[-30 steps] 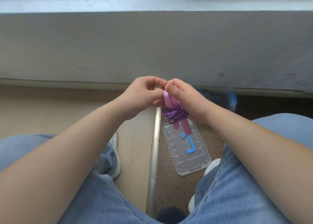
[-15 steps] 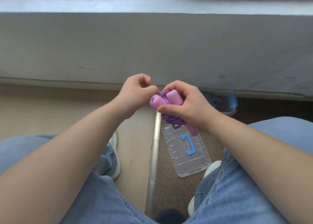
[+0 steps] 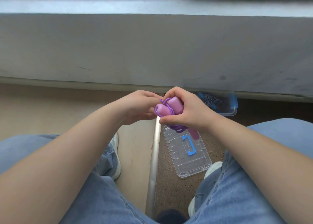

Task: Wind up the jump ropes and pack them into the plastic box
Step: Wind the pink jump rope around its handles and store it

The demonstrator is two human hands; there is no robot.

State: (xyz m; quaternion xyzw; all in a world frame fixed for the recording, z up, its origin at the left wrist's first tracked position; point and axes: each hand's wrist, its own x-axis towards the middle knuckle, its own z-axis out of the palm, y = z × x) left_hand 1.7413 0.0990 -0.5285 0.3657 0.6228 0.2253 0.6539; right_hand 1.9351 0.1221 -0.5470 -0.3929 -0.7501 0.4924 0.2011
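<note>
A purple jump rope with pink handles (image 3: 169,108) is bunched between both hands above the floor. My right hand (image 3: 188,110) grips the two handles and the wound cord from the right, thumb underneath. My left hand (image 3: 140,105) holds the bundle from the left, its fingertips at the cord loop. Coils of cord hang below my right hand. The clear plastic box (image 3: 232,112) with blue clips sits on the floor by the wall, right of my hands, with a blue-white rope (image 3: 210,99) inside.
The box's clear lid (image 3: 188,166) with a blue handle lies flat on the speckled floor between my feet. A metal floor strip (image 3: 155,156) runs toward me. A grey wall stands just ahead. My jeans-clad knees fill the lower corners.
The bundle turned from upright to handle ends facing me, and my right hand closed round it. Both hands drifted slightly right; my left hand shifted to the cord loop.
</note>
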